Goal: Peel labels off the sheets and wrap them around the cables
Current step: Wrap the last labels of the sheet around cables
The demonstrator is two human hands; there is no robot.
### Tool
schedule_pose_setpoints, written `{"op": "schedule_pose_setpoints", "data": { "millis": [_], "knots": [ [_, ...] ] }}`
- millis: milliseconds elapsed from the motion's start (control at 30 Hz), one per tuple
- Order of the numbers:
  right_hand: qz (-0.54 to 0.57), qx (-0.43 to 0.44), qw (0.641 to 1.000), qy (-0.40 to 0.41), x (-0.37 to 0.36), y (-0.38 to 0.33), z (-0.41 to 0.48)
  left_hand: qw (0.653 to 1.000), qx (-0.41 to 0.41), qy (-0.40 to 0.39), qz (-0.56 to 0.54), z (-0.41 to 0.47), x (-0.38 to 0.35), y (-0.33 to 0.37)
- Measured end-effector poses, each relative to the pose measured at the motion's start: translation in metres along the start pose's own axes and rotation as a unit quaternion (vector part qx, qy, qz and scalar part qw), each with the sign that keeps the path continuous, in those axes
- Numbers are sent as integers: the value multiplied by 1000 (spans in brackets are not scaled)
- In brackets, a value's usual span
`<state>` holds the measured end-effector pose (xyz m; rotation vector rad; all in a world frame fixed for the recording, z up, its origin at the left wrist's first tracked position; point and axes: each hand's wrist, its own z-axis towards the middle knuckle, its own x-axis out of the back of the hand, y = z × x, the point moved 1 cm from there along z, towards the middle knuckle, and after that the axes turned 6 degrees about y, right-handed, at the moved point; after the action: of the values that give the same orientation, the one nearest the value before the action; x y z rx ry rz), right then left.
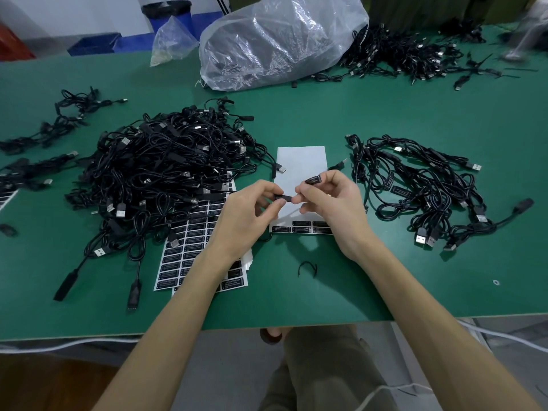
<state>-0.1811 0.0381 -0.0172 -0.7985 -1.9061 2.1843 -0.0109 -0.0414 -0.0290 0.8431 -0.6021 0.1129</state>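
Observation:
My left hand (252, 207) and my right hand (329, 200) meet over a nearly stripped white label sheet (301, 161), pinching a thin black cable (285, 198) between them. A black label (313, 180) sticks up from my right fingertips. A full sheet of black labels (195, 241) lies under my left forearm. A big heap of black USB cables (166, 170) sits to the left. A smaller bunch of cables (421, 185), some with labels on them, lies to the right.
A large clear plastic bag (278, 40) stands at the back of the green table (326, 292). More cables (400, 54) are piled at the back right and along the left edge (59, 120). A small black twist tie (307, 268) lies near my right wrist.

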Motion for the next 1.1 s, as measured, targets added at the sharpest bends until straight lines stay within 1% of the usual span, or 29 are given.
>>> {"op": "schedule_pose_setpoints", "data": {
  "millis": [200,333,433,700,867,1000,1100],
  "knots": [
    [-20,-15,1000,-12,-2,0,-2,1000,4,-3,3,0,0,1],
    [-13,-17,1000,-4,-3,-1,-3,1000,4,-4,5,0,0,2],
    [-29,-15,999,-2,-3,0,-2,1000,4,-5,6,0,0,2],
    [-48,-25,998,-19,-1,1,-2,1000,3,-7,0,-1,0,1],
    [-43,-33,998,-23,-2,3,-2,1000,-1,-6,2,0,1,0],
    [-91,-21,995,-34,-2,6,-2,999,29,3,-30,1,1,1],
    [-131,-1,991,-38,-3,6,-2,992,76,9,-98,3,4,1]
  ]
}}
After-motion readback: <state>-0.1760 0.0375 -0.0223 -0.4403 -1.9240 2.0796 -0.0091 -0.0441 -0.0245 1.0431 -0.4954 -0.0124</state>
